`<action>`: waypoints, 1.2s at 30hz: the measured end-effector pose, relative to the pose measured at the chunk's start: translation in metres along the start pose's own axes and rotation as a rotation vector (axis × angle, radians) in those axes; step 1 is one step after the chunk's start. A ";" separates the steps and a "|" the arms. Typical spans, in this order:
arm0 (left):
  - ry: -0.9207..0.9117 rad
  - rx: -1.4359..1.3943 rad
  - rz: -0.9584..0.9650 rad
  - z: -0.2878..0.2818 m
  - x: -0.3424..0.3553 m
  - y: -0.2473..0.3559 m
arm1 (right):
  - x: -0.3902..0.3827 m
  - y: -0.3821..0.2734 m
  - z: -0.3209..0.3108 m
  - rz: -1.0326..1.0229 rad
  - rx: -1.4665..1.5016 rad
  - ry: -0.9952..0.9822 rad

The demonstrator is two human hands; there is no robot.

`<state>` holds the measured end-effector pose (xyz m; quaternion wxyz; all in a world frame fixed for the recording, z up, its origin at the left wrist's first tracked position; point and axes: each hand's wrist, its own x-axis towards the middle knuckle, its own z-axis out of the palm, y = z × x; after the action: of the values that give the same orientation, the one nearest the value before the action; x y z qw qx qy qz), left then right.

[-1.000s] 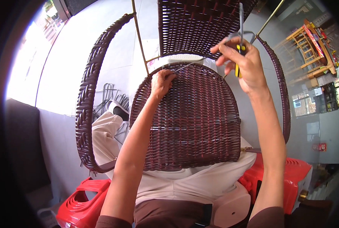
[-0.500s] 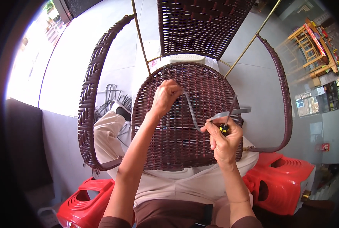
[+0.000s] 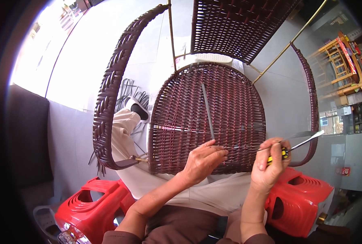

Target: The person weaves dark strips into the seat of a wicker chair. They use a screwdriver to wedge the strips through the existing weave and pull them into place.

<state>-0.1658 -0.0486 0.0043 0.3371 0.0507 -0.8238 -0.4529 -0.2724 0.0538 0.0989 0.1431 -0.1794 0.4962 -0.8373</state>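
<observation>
A dark brown woven chair seat (image 3: 181, 105) lies in front of me. A flat grey plastic strip (image 3: 207, 107) runs down its middle, its far end at the weave and its near end meeting my left fingers. My left hand (image 3: 205, 160) is closed on the strip over the near part of the seat, fingertips pointing right. At the seat's near right corner, my right hand (image 3: 270, 164) is closed around a screwdriver (image 3: 284, 153) with a black-and-yellow handle, its metal blade pointing right and away. A blurred grey band shows beside the blade; whether my right hand holds it is unclear.
Woven armrests curve along the left (image 3: 108, 93) and right (image 3: 311, 89); the backrest (image 3: 238, 28) stands at the far side. Red plastic stools (image 3: 87, 207) flank my legs. Loose strips (image 3: 128, 87) lie on the floor by my shoe. A wooden rack (image 3: 341, 65) is far right.
My left hand has come down toward me from the seat's far part. My right hand has moved right and nearer with the screwdriver. The curved strip now lies straight across the seat.
</observation>
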 end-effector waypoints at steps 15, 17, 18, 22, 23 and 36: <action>-0.242 -0.129 -0.138 0.021 -0.069 0.033 | 0.016 -0.037 -0.042 -0.017 0.180 -0.028; -0.279 -0.110 -0.094 0.027 -0.068 0.036 | 0.015 -0.042 -0.047 -0.022 0.173 -0.011; -0.281 -0.119 -0.094 0.031 -0.067 0.038 | 0.014 -0.047 -0.050 -0.028 0.161 -0.012; -0.368 -0.162 -0.038 0.050 -0.062 0.048 | 0.012 -0.061 -0.064 -0.063 0.096 -0.009; -0.380 -0.181 -0.043 0.054 -0.060 0.052 | 0.011 -0.063 -0.066 -0.087 0.089 0.024; -0.495 -0.126 -0.055 0.071 -0.073 0.044 | -0.005 -0.058 -0.072 0.068 0.043 -0.032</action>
<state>-0.1429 0.0561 -0.0243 0.1155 -0.0605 -0.8497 -0.5110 -0.3035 0.1390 0.1168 0.1834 -0.1727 0.4814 -0.8395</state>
